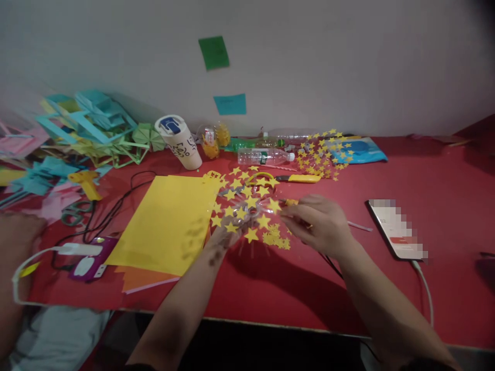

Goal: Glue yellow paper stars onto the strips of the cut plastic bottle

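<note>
Bare forearms (185, 304) reach over a red surface (278, 304), left hand (228, 235) largely hidden behind a spray of yellow stars on clear plastic (250, 201), right hand (323, 224), fingers narrowed, at one star (274, 205), both grips unclear, seemingly attaching or adjusting it, which calls for steadiness.

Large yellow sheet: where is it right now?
In the head view, the large yellow sheet lies left of centre atop orange paper, between the purple power strip and the yellow-starred piece.
</note>
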Motion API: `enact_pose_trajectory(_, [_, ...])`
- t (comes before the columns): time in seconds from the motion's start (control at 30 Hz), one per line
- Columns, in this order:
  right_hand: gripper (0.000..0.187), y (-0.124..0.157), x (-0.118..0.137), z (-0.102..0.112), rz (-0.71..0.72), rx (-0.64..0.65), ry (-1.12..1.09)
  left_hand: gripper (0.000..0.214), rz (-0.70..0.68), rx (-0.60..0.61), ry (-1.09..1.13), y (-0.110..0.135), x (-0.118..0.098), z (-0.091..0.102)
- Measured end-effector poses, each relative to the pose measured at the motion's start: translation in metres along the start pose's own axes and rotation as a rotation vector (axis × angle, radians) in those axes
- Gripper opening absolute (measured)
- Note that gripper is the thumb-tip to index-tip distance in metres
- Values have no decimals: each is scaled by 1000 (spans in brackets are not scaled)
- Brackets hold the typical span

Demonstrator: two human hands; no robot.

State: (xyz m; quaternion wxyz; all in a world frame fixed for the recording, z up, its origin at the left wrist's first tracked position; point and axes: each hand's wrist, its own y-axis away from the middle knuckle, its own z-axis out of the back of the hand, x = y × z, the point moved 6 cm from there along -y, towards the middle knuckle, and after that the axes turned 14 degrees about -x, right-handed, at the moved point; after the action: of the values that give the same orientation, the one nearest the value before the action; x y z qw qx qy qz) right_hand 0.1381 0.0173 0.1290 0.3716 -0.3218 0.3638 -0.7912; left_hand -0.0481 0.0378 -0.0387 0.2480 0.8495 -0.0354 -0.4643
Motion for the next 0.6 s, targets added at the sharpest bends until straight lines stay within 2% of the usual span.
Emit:
enact_pose_trajectory(0.17, [9,0,-18,2,-174,-1,-52,33,78,96,-1,3,-2,-29])
enact_pose_trajectory(0.33, [11,-1,-19,1,-175,-26,-59,36,101,255,54,11,-8,-43])
enact_pose_trajectory(0.6, [11,-3,-12,2,-157,-7,-86,28,104,217,145,9,-12,-44])
